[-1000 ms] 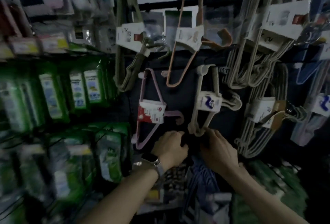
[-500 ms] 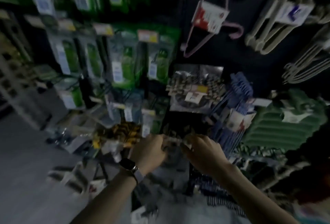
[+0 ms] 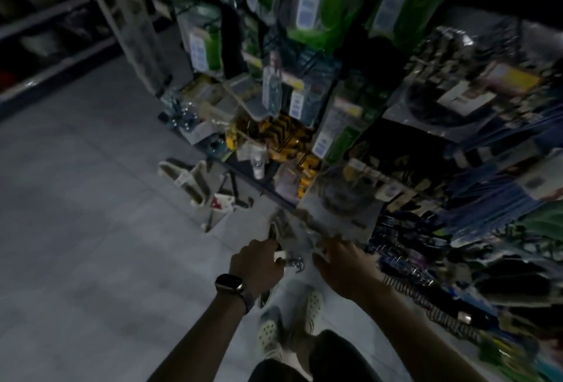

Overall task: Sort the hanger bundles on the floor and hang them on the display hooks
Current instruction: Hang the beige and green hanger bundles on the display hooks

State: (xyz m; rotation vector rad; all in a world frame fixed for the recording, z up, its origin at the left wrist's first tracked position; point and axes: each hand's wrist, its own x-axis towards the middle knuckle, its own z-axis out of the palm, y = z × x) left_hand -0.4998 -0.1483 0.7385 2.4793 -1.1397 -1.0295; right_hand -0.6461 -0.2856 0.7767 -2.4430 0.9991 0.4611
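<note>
Head view was smeared by motion and dimly lit, and the chief risk was judged to lie there: a reach made without a steady look could be closed on the wrong packet, or on a single hanger rather than a whole bundle. The hanger bundles (image 3: pixel 195 186) were seen lying on the grey floor (image 3: pixel 91 229) at the foot of the display rack (image 3: pixel 128 25), overlapping one another. A pull on one could be expected to drag its neighbour, since hooks and arms tangle easily. The hanging packets (image 3: pixel 307 0) crowded low on the rack could also be knocked loose by an arm brought past them.

The left hand (image 3: pixel 259 264), marked by a wristwatch (image 3: pixel 230 285), was held with fingers curled, but whether anything was gripped could not be told through the blur. The right hand (image 3: pixel 342 264) was held just beside it, and the set of its fingers could not be made out. The bundles were placed ahead of both hands and to the left, apart from them and nearer the left hand. The person's pale shoes (image 3: pixel 292 314) were seen beneath the hands.
</note>
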